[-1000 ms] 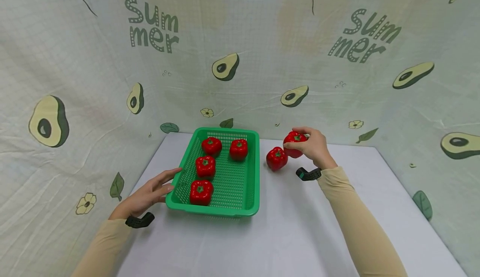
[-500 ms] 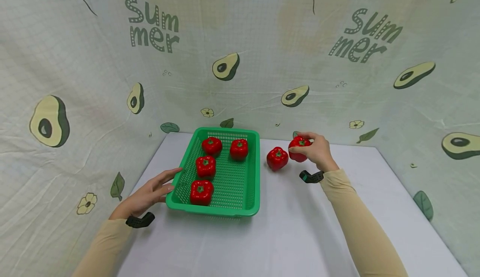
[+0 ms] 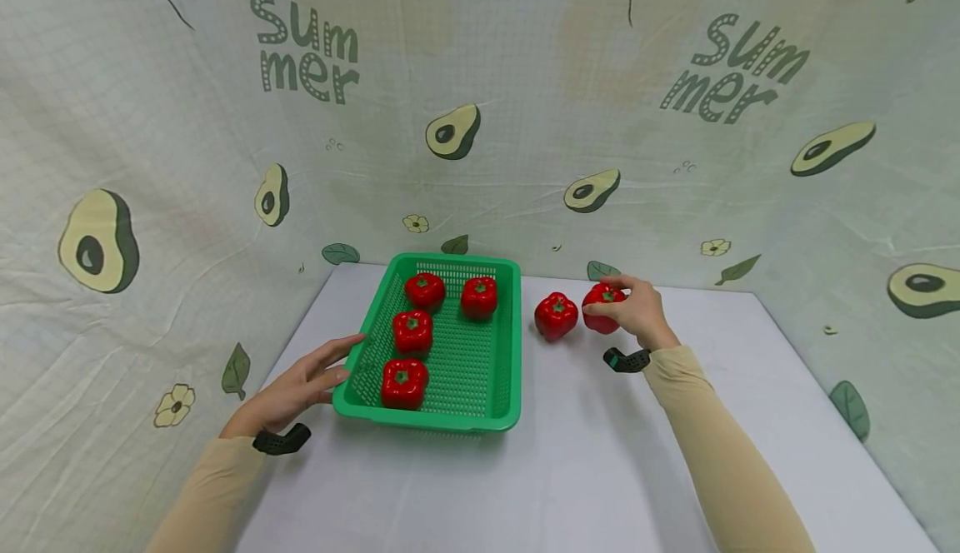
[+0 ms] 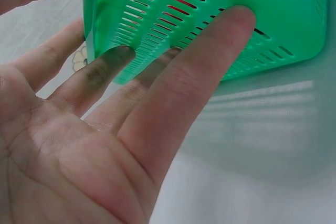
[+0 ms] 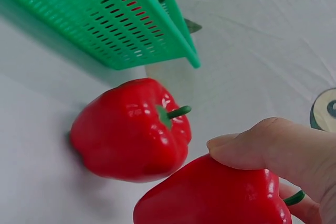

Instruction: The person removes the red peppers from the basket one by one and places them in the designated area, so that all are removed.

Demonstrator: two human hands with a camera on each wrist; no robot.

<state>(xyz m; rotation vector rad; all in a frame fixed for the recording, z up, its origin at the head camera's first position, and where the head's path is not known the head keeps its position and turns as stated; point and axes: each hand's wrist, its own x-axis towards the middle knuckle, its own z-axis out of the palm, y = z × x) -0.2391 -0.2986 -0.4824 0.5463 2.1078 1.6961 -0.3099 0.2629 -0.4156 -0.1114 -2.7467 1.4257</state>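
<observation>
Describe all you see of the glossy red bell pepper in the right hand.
The glossy red bell pepper looks plastic, with a lobed, blocky body and a short green stem. It is stem end up, pinched in the bare right hand, to the right of the green plastic basket and beside a second red bell pepper. Whether it touches that pepper or the white table is unclear.

i've got room over the tabletop (image 3: 780, 395) right of the right hand (image 3: 637, 311); leftward, a red pepper (image 3: 556, 317) blocks the basket (image 3: 514, 345).
</observation>
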